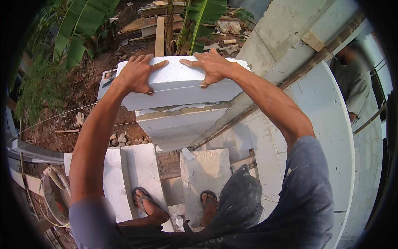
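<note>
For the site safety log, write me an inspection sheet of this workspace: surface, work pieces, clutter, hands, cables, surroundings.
Surface: block wall, greyish mortar along its top.
Work pieces: white aerated-concrete block above the mortar; whether fully seated, cannot tell.
Clutter: broken white piece at the far edge of the pale slab underfoot; bucket at the left.
Hands: left hand and right hand on the block, fingers spread.
Cables: no power cable seen near the hands; thin string crosses before the block.
Surroundings: banana plant beyond; concrete column and another person at the right.
</note>
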`<state>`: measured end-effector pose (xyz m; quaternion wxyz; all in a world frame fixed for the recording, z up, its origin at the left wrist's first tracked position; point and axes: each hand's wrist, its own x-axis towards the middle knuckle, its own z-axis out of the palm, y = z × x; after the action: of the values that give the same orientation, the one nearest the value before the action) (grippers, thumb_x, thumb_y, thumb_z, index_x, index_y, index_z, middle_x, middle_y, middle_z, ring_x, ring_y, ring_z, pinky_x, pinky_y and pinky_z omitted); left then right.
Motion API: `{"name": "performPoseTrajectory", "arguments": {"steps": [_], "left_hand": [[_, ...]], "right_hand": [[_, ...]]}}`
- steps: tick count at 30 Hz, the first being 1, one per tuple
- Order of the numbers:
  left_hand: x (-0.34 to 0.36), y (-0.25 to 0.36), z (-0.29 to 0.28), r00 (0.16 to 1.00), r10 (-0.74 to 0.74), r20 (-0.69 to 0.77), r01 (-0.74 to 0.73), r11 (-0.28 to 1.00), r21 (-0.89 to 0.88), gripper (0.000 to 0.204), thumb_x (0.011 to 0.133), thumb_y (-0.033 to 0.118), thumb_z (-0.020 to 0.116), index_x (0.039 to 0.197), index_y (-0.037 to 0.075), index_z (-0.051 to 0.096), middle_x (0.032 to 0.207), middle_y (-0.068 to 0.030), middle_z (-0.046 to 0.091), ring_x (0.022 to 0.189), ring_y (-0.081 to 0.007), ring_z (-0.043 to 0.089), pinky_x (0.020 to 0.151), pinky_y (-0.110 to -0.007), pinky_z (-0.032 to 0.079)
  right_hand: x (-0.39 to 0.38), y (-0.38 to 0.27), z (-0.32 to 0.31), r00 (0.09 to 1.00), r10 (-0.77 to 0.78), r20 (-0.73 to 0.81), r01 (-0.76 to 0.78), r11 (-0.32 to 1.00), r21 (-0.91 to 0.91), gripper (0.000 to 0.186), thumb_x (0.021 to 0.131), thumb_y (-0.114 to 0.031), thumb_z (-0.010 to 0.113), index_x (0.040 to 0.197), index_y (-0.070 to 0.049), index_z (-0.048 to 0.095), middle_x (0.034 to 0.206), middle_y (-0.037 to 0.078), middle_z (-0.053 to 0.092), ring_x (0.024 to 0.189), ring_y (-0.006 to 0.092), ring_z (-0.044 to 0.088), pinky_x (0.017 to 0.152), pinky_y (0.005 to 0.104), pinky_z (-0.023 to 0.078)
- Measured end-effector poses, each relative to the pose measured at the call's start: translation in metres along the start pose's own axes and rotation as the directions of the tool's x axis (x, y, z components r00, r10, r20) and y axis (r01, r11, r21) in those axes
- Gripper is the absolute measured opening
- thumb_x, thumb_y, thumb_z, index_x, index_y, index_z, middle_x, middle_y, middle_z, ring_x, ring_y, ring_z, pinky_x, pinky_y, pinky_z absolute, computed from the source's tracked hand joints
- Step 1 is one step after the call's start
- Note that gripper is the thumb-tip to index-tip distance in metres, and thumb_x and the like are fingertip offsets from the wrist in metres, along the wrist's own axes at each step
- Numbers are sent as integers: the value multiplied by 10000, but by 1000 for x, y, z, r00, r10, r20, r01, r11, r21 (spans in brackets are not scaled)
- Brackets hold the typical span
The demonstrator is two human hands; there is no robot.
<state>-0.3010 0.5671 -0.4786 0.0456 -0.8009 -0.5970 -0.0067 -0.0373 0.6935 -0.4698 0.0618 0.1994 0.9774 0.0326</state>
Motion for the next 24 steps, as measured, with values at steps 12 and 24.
{"name": "performPoseTrajectory", "arguments": {"steps": [12, 24], "left_hand": [[-1, 8, 20, 986, -52, 158, 58, 998, -36, 1209, 423, 306, 873, 1500, 346, 327, 1476, -250, 365, 1365, -420, 365, 1151, -537, 275], [0, 5, 34, 989, -58, 137, 69, 995, -75, 1192, 436, 248, 896, 1492, 331, 351, 1486, -213, 376, 1339, -424, 403, 1142, -500, 329]], "right_hand": [[0, -6, 18, 999, -7, 42, 6, 1000, 31, 1125, 478, -363, 840, 1496, -330, 363, 1193, 148, 592, 989, 287, 618, 824, 412, 338], [6, -1, 23, 997, 2, 82, -6, 999, 46, 1125, 471, -343, 826, 1496, -321, 362, 1261, 159, 566, 1079, 304, 598, 858, 446, 407]]}}
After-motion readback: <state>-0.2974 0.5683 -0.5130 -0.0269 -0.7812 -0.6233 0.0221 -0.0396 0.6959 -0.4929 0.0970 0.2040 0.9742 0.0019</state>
